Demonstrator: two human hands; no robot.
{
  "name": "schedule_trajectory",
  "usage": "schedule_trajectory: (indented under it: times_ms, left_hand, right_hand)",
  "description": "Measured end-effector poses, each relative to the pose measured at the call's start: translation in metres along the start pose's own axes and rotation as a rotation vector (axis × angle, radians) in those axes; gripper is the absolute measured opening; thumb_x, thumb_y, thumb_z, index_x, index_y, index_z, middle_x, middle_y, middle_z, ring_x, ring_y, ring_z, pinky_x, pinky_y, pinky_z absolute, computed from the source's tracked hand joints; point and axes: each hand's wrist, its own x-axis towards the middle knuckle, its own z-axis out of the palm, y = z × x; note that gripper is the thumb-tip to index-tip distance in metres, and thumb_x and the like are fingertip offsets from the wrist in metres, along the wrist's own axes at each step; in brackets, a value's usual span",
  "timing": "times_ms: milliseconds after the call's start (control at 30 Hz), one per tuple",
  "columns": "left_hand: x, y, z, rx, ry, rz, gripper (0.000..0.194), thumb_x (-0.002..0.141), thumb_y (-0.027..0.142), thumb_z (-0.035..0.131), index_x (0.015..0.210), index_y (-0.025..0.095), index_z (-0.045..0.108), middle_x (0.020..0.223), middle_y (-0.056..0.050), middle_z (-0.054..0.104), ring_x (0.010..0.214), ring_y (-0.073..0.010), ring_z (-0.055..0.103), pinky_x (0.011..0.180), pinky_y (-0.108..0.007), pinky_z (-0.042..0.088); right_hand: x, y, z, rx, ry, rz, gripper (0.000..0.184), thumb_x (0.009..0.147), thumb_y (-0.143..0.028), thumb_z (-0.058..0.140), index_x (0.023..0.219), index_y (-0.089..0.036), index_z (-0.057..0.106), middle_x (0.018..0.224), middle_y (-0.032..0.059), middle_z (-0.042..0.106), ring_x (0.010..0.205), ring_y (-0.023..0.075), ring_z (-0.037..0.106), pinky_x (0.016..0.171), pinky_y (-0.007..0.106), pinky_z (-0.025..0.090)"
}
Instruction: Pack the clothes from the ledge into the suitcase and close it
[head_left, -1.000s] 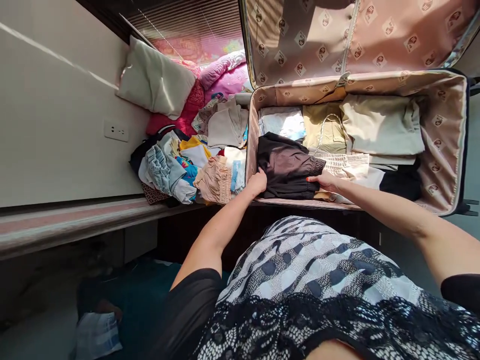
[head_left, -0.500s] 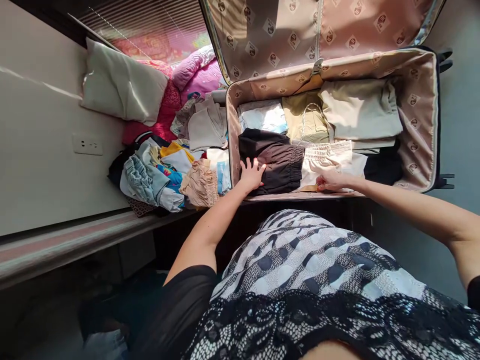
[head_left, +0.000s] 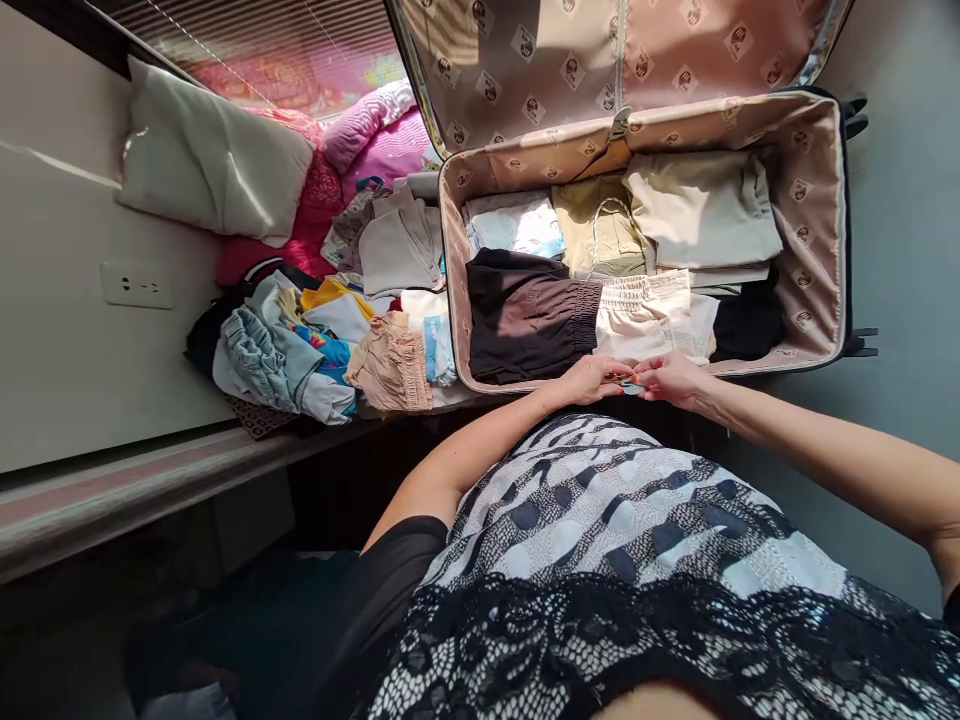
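Note:
An open suitcase (head_left: pixel 814 250) with patterned beige lining lies on a bed, its lid propped up behind. Folded clothes fill it: dark brown shorts (head_left: pixel 525 318), cream shorts with an elastic waist (head_left: pixel 645 312), a khaki garment (head_left: pixel 697 210) and a pale blue one (head_left: pixel 514 225). My left hand (head_left: pixel 592 380) and my right hand (head_left: pixel 671 378) meet at the suitcase's near rim. Both pinch a small object between their fingertips, too small to make out.
Left of the suitcase a heap of loose clothes (head_left: pixel 315 330) covers the bed. A white pillow (head_left: pixel 214 180) and pink bedding (head_left: pixel 360 140) lie by the wall, which carries a socket (head_left: pixel 135 286). The bed's edge (head_left: pixel 150 480) runs along the lower left.
My left hand left the dark shorts and slid right to the near rim. My right hand drew back from the cream shorts to meet it. The view shifted left.

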Motion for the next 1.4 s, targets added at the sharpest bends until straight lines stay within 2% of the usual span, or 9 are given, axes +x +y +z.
schedule_trajectory:
  times_ms: [100,267,500,600,767,967,1133,1267,1400]
  left_hand:
    - [0.003,-0.003,0.005,-0.023,-0.018,-0.016,0.038,0.094,0.017,0.082,0.131,0.018,0.081,0.124,-0.01,0.083,0.113,-0.0235,0.078,0.105,-0.034,0.058]
    - [-0.002,-0.014,0.003,-0.04,-0.01,-0.065,0.036,0.091,0.017,0.084,0.128,0.016,0.081,0.123,-0.009,0.083,0.111,-0.0222,0.078,0.102,-0.03,0.059]
    - [-0.005,-0.018,-0.001,-0.07,-0.03,-0.169,0.044,0.09,0.018,0.087,0.132,0.013,0.076,0.124,-0.012,0.084,0.111,-0.0229,0.08,0.102,-0.032,0.061]
    - [-0.01,-0.018,-0.006,-0.035,-0.039,-0.191,0.045,0.091,0.02,0.087,0.134,0.015,0.077,0.127,-0.012,0.084,0.113,-0.024,0.081,0.102,-0.031,0.061]
    - [-0.022,-0.019,-0.016,0.01,-0.024,-0.24,0.044,0.096,0.023,0.082,0.139,0.014,0.076,0.127,-0.013,0.084,0.113,-0.0257,0.081,0.1,-0.031,0.06]
    - [-0.029,-0.016,-0.014,-0.008,0.031,-0.228,0.038,0.101,0.024,0.074,0.138,0.015,0.077,0.121,-0.012,0.084,0.105,-0.0223,0.08,0.1,-0.031,0.06]
    - [-0.019,-0.007,-0.012,0.039,0.005,-0.156,0.033,0.1,0.022,0.076,0.132,0.014,0.08,0.121,-0.013,0.084,0.112,-0.0262,0.079,0.103,-0.034,0.058]
    - [-0.022,0.0,-0.021,0.057,0.028,-0.148,0.034,0.101,0.025,0.075,0.134,0.014,0.079,0.122,-0.014,0.083,0.113,-0.0277,0.079,0.102,-0.035,0.058]
    - [-0.041,0.006,-0.036,0.05,0.081,-0.185,0.035,0.1,0.024,0.078,0.133,0.014,0.078,0.123,-0.014,0.082,0.111,-0.0262,0.079,0.099,-0.033,0.059]
  right_hand:
    - [-0.009,0.002,-0.004,-0.208,0.023,-0.037,0.026,0.071,-0.017,0.096,0.083,-0.017,0.072,0.061,0.0037,0.068,0.051,0.0151,0.059,0.045,0.026,0.047]
    - [-0.013,-0.007,0.001,-0.597,0.208,-0.302,0.018,0.078,-0.015,0.08,0.095,-0.018,0.077,0.065,0.001,0.071,0.058,0.016,0.063,0.059,0.028,0.05]
    - [-0.004,-0.01,0.021,-0.592,0.203,-0.249,0.007,0.08,-0.019,0.074,0.086,-0.019,0.073,0.069,0.0023,0.071,0.061,0.0167,0.064,0.066,0.029,0.051]
    - [0.001,-0.014,0.018,-0.758,0.141,-0.349,0.001,0.079,-0.02,0.073,0.08,-0.019,0.073,0.068,0.002,0.068,0.067,0.0169,0.062,0.07,0.028,0.048]
    - [0.002,-0.013,0.021,-0.859,0.148,-0.51,0.017,0.084,-0.02,0.06,0.09,-0.019,0.076,0.066,0.0011,0.065,0.065,0.0165,0.056,0.07,0.029,0.044]
    - [-0.002,0.0,0.02,-0.919,0.203,-0.479,0.026,0.091,-0.021,0.056,0.102,-0.019,0.079,0.075,0.0052,0.072,0.069,0.0195,0.06,0.076,0.031,0.047]
    - [0.002,-0.002,0.018,-1.018,0.221,-0.413,0.027,0.094,-0.021,0.057,0.107,-0.018,0.08,0.083,0.0083,0.076,0.075,0.022,0.064,0.076,0.031,0.046]
    - [0.006,-0.01,0.004,-1.114,0.108,-0.377,0.026,0.098,-0.028,0.06,0.112,-0.018,0.079,0.079,0.0076,0.076,0.07,0.0215,0.063,0.07,0.03,0.042]
    - [0.016,-0.023,-0.016,-1.124,-0.015,-0.38,0.031,0.101,-0.044,0.059,0.093,-0.02,0.078,0.077,0.0097,0.077,0.07,0.0245,0.068,0.068,0.032,0.044]
